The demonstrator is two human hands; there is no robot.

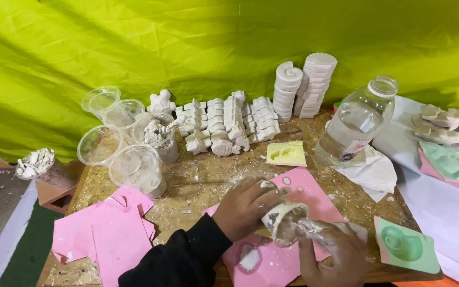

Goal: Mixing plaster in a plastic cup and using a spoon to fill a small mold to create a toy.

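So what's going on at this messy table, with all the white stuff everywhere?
A person is holding a small plastic cup smeared with white paste in the left hand, tipped on its side. The right hand, coated in the same paste, works at the cup's mouth. Both hover over a pink mould with white paste in its hollow. Behind stand rows of finished white casts, empty clear cups and a tilted plastic bottle.
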